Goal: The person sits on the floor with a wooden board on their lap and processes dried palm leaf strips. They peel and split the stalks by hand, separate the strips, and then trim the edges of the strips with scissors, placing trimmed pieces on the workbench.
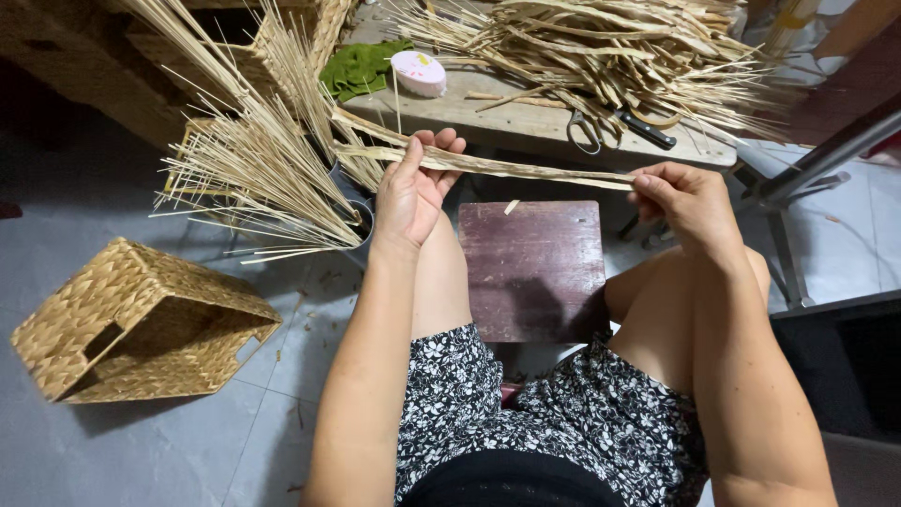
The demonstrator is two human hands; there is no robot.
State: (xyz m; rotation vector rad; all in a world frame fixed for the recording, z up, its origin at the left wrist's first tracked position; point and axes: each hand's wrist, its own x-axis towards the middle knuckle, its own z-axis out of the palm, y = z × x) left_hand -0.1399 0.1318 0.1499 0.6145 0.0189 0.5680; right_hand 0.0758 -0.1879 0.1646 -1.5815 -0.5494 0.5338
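A long flat dried straw strip (535, 171) stretches level between my two hands above my knees. My left hand (413, 192) grips it near its left end, fingers wrapped over the top. Its right end is pinched in my right hand (685, 202). The strip's left tail runs on into a bundle of thin stiff reeds (263, 160) standing in a dark pot (361, 221). Below the strip stands a small dark red stool (535, 272) with a scrap of straw on it.
A woven basket (141, 324) lies tipped on the grey floor at the left. The wooden bench (526, 117) ahead holds a pile of straw strips (610, 52), scissors (587, 131), a green cloth (361, 66) and a round white container (419, 72). A metal frame (817, 160) stands at right.
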